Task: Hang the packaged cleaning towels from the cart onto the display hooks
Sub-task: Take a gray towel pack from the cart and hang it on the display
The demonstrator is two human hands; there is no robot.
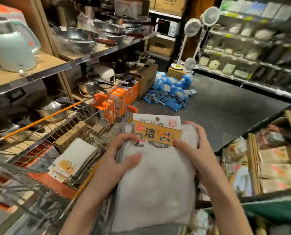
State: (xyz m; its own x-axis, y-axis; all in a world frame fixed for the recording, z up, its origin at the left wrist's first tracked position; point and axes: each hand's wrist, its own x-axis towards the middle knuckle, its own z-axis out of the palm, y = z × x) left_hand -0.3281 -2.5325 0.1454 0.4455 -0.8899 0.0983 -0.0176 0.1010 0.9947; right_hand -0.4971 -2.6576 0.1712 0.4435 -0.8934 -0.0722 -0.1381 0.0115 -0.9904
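Both hands hold one pack of cleaning towels in front of the body, above the near right corner of the shopping cart. The pack is a thick white folded bundle with a grey edge, header card at the far end, yellow-orange with Chinese print and "cleaning towels" on a white strip; a hang hole shows at the card's top centre.

Left hand grips the pack's left edge, thumb lying on top of the fabric, index finger on the card's lower left corner, the other fingers curled underneath out of sight. Right hand grips the right edge, thumb pressing the card's lower right corner, fingers wrapped around the side and back.

Inside the wire cart, left of the held pack, lies a stack of more towel packs, same white fabric and yellow cards, tilted against the basket's side. Cart has orange trim.

Left shelves carry a pale green kettle, woks in plastic wrap, and pots below. A pile of blue packets sits on the dark floor ahead. White fans stand beyond it. Right-side shelving is blurred.
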